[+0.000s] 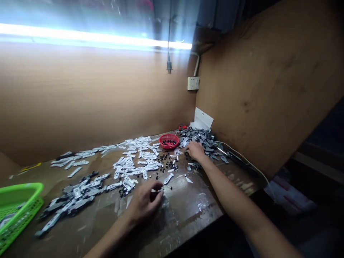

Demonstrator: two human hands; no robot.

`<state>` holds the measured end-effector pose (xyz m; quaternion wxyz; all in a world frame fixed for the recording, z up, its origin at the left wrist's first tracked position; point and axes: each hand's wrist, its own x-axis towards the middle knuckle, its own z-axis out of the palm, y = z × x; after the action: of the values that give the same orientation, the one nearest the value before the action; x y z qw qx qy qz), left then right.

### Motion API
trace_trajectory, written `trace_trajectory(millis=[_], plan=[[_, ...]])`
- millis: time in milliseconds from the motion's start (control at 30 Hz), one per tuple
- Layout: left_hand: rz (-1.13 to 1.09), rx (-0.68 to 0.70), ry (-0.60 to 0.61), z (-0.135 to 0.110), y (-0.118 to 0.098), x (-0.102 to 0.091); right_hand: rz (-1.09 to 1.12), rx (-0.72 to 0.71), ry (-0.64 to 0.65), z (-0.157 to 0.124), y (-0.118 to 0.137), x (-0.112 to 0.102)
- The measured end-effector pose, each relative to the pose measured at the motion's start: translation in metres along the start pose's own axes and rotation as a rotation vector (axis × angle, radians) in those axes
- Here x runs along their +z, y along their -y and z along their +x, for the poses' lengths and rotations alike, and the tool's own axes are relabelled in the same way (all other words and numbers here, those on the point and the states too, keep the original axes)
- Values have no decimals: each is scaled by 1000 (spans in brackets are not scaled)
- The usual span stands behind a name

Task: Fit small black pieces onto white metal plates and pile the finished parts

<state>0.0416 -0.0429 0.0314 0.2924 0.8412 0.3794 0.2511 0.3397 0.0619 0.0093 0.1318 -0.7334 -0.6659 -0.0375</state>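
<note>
My left hand point(145, 204) rests low on the worktable point(185, 215), fingers curled in a pinch around a small white part at its fingertips. My right hand point(195, 150) reaches far out to a heap of dark grey plastic parts point(204, 140) at the right back corner, fingers bent down onto them; whether it holds one is hidden. Many white plastic strips point(134, 159) lie spread across the middle. Small black pieces point(168, 164) lie scattered between the hands. A small red basket point(169, 141) holds more black pieces.
A green basket point(16, 208) sits at the left edge. Grey assembled strips point(72, 199) lie piled beside it. Wooden walls close in the back and right; a wall socket point(193, 83), a hanging plug point(169, 66) and a white cable point(242, 157) are near the corner.
</note>
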Motion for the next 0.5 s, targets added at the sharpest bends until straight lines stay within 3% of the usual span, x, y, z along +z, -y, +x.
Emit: trace_trajectory(millis=[133, 267, 500], plan=[[178, 188, 61, 2, 2, 10, 11, 20, -70, 0, 2, -4], [242, 223, 81, -2, 20, 11, 17, 21, -135, 4, 6, -10], [278, 269, 73, -8, 44, 10, 18, 53, -17, 11, 10, 3]])
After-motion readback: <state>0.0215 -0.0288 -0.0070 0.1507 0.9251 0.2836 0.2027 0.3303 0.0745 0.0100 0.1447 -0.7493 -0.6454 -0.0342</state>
